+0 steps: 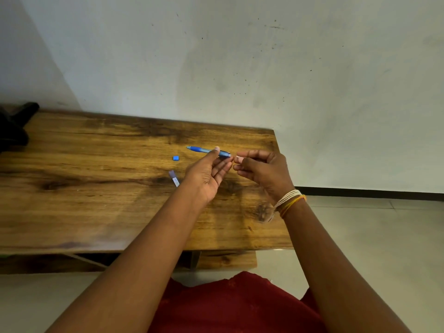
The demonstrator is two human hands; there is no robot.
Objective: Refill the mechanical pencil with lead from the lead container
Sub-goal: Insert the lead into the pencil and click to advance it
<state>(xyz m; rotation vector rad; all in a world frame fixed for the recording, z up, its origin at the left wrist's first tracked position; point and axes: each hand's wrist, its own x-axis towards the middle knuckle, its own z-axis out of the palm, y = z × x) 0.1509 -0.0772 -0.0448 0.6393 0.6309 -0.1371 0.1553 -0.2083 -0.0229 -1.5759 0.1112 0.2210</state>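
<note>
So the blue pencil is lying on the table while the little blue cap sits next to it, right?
Not quite. The head view shows the blue pencil held up in the left hand, not lying on the table. The little blue cap does sit on the wood nearby.

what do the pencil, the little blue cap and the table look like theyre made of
Pencil: likely plastic, a glossy blue, partly see-through barrel. Small blue cap: probably matte plastic, a solid uniform blue; too small to be sure. Table: wood or wood-look veneer, with visible grain, dark knots and a slight sheen.
</note>
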